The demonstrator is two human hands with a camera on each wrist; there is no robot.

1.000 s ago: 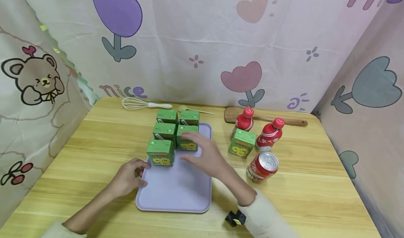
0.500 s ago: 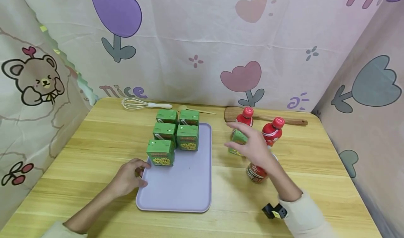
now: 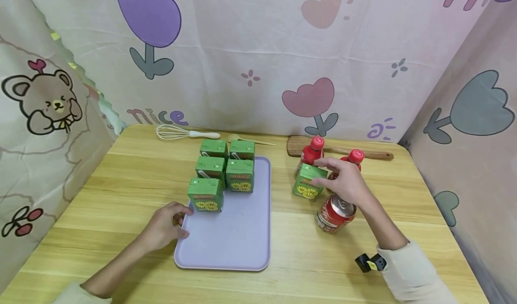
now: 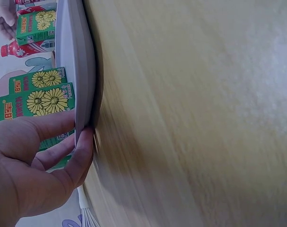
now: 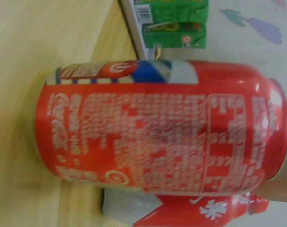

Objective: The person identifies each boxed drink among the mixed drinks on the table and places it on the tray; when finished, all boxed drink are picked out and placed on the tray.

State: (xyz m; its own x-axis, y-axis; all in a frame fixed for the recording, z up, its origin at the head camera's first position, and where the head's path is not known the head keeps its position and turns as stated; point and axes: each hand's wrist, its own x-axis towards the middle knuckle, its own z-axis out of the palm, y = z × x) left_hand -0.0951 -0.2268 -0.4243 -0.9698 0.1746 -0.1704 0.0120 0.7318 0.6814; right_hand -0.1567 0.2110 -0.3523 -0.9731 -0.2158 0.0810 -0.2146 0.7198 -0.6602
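Observation:
A pale purple tray [image 3: 226,245] bears several green drink cartons with yellow flowers, among them the nearest carton [image 3: 206,195]. My left hand [image 3: 163,227] pinches the tray's left rim; in the left wrist view its fingers [image 4: 58,124] lie on both sides of the edge. Off the tray to the right stands another green carton [image 3: 308,189]. My right hand [image 3: 343,178] is at that carton's top, thumb overlapping the front face and index finger near the back edge. A red Coca-Cola can [image 3: 334,214], just below this hand, fills much of the right wrist view.
Two red-capped bottles, one bottle [image 3: 312,152] behind the single carton and another bottle [image 3: 354,157] partly hidden by my right hand, stand on the wooden table [image 3: 105,192]. A whisk [image 3: 187,133], a thin light-coloured utensil [image 3: 252,140] and a wooden spatula [image 3: 296,146] lie along the back.
My right hand has moved right, from over the cartons on the tray to the single carton, its finger gap narrowing. My left hand, tray and cartons stay in place.

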